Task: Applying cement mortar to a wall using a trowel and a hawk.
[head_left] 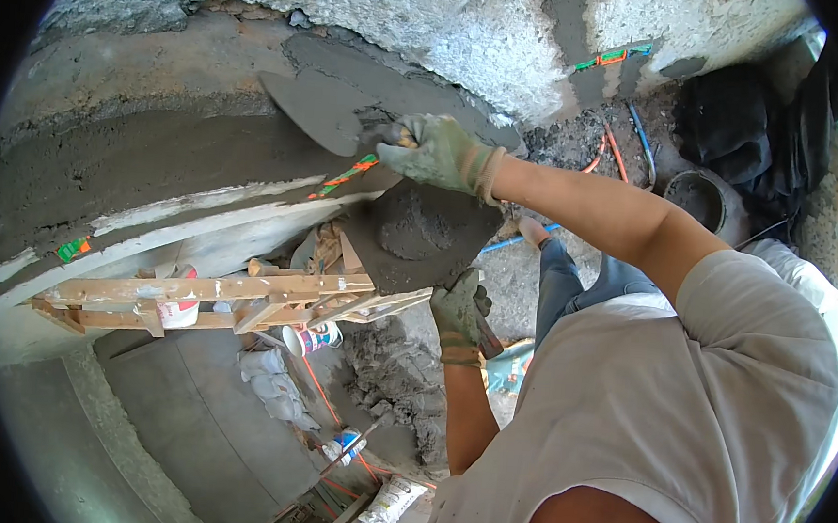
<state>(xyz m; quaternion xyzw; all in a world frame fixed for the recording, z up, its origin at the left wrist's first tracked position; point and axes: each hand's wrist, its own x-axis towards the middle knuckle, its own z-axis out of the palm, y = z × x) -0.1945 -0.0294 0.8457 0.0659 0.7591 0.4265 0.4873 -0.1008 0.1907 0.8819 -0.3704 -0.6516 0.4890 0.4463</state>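
Gloved, my right hand [436, 153] is closed round the handle of a trowel [310, 108]. Its broad grey blade lies over or against fresh grey mortar [392, 85] on the wall; whether it touches I cannot tell. My left hand [459, 313], also gloved, grips a plasterer's hawk [380, 259] from beneath, and a bit of its wooden handle [489, 342] sticks out past the glove. A mound of wet mortar [418, 230] sits on the hawk, just below my right hand. Beside the trowel, an orange and green strip [345, 179] runs along the wall's edge.
Beyond the ledge edge, a wooden trestle frame [208, 290] stands lower down, near a white bucket [312, 339]. Mixed mortar [391, 381] is heaped on the floor. A dark bucket [705, 199], black sheeting [740, 119] and a blue hose [643, 141] lie at upper right.
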